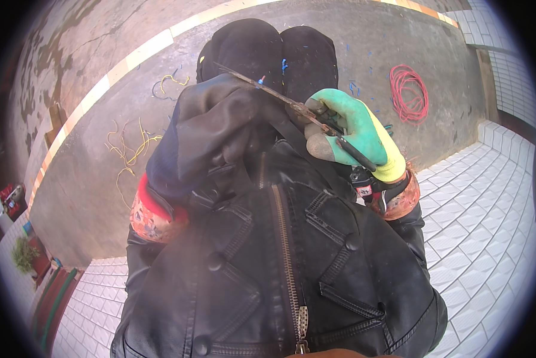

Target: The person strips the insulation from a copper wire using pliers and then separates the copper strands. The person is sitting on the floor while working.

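Observation:
My left hand, in a dark coated glove with a navy cuff, is curled over my lap; what lies inside its fingers is hidden. My right hand wears a green and yellow glove with greyish, dirty fingertips. It is closed on the black handle of a rusty, long-bladed tool, seemingly scissors. The blade runs up and left across the top of my left glove. Beside the blade, a small blue piece with a red tip shows. Another blue scrap lies on my black trousers.
A coil of red wire lies on the concrete floor at right. Yellow wire strands lie at left, with a yellow and dark piece further up. Blue scraps dot the floor. White tiles border it at right; a potted plant stands far left.

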Motion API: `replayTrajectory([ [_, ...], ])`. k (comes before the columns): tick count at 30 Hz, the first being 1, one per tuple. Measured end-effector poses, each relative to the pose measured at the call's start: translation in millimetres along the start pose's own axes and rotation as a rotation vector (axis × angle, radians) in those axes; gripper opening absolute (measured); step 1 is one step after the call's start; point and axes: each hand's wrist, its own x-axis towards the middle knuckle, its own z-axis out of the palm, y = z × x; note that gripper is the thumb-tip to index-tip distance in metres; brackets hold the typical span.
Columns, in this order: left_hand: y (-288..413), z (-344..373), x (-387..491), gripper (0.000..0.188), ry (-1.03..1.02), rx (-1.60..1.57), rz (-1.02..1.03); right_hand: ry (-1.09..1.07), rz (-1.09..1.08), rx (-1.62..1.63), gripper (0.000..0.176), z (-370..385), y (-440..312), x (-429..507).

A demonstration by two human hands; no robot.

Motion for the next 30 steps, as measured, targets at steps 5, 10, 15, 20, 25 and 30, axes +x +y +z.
replayTrajectory([
  [5, -5.3, -6.3, 1.3, 0.040, -0.032, 0.006, 0.004, 0.070, -0.089, 0.156, 0.043, 10.8, 6.5, 4.2],
  [10, -10.8, -8.1, 4.1, 0.044, -0.070, -0.007, 0.105, 0.102, -0.125, 0.196, 0.043, 10.2, 13.1, 6.0],
  [15, -16.6, -2.3, 4.6, 0.046, 0.030, -0.034, 0.081, 0.104, -0.058, 0.088, 0.047, 6.6, 12.9, 5.6],
  [20, -14.8, -2.4, 3.5, 0.044, 0.041, -0.057, 0.048, -0.015, -0.004, 0.146, 0.070, 4.8, 10.3, 5.2],
  [25, -9.7, -2.3, 2.8, 0.038, 0.106, 0.065, 0.022, -0.019, 0.009, 0.115, 0.072, 3.4, 7.1, 4.5],
  [30, -8.2, -0.3, 1.2, 0.037, 0.137, 0.046, -0.033, -0.024, 0.032, 0.110, 0.063, 3.4, 4.6, 4.4],
])
